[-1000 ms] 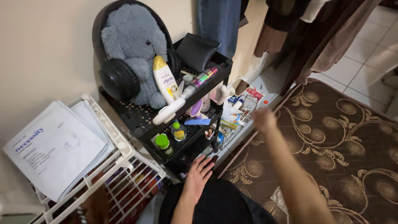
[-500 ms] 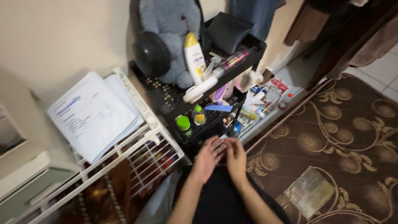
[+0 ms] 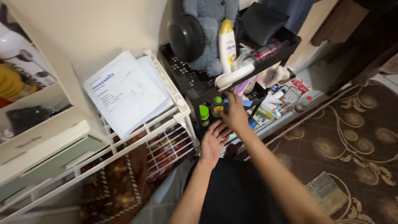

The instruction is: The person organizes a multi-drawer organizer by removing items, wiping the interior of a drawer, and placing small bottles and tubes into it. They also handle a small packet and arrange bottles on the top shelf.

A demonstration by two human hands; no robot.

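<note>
My right hand (image 3: 234, 113) reaches into the middle shelf of a black tiered rack (image 3: 195, 85), its fingers among small bottles with green and yellow caps (image 3: 217, 101); whether it grips one is hidden. My left hand (image 3: 213, 140) hovers just below it at the shelf's front edge, fingers spread, holding nothing. On the rack's top shelf stand a white bottle with a yellow cap (image 3: 226, 46), a grey plush toy (image 3: 207, 29) wearing black headphones (image 3: 186, 38), and a white tube (image 3: 234, 76).
A white wire rack (image 3: 166, 137) stands left of the black rack, with a stack of printed papers (image 3: 126, 93) on top. White shelves (image 3: 37, 132) fill the left. A brown patterned rug (image 3: 352, 141) lies at right, a flat clear packet (image 3: 328, 191) on it. Small packages (image 3: 286, 93) clutter the floor.
The view has swung right and closer. My right hand has pushed forward from beside the left hand into the middle shelf. My left hand stays near the shelf's front.
</note>
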